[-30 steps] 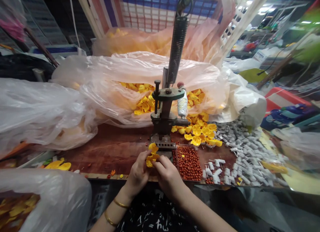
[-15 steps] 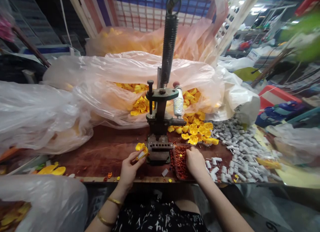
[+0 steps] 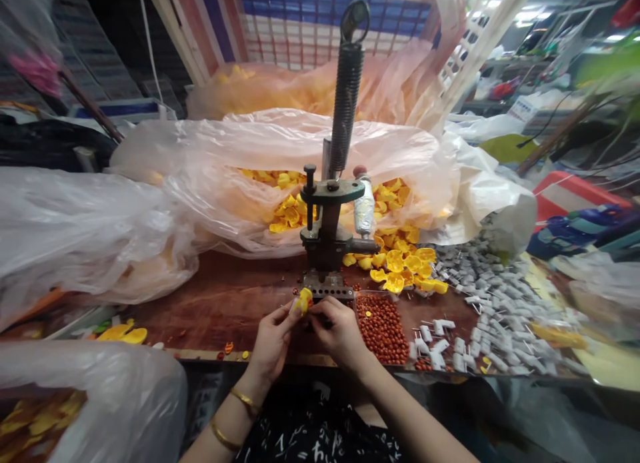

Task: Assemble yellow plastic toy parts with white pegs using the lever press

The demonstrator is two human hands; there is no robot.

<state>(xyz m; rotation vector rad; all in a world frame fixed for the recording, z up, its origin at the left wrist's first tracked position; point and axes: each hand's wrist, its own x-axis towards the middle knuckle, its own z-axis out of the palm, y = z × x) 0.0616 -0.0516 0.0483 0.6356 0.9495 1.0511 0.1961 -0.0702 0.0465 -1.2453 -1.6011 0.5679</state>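
Observation:
In front of the hand press (image 3: 327, 240), my left hand (image 3: 274, 340) pinches a small yellow plastic shell (image 3: 304, 299) between thumb and fingers. My right hand (image 3: 340, 330) meets it from the other side, its fingertips pressed together against the shell. A reddish spot shows at those fingertips, too small to name. Just right of my right hand lie many reddish-brown beads (image 3: 383, 330) in a shallow clear tray. The press's lower block, with a row of holes, is right behind my fingers and partly hidden by them.
Loose yellow shells (image 3: 400, 266) spill from a big plastic bag (image 3: 225, 216) behind the press. A heap of grey parts with metal pins (image 3: 500, 316) covers the right side. Another bag (image 3: 135, 390) hangs at the near left, by the table edge.
My right hand has come left from the bead tray to the yellow shell. My left hand has brought the shell slightly right, before the press. The camera view has shifted a little.

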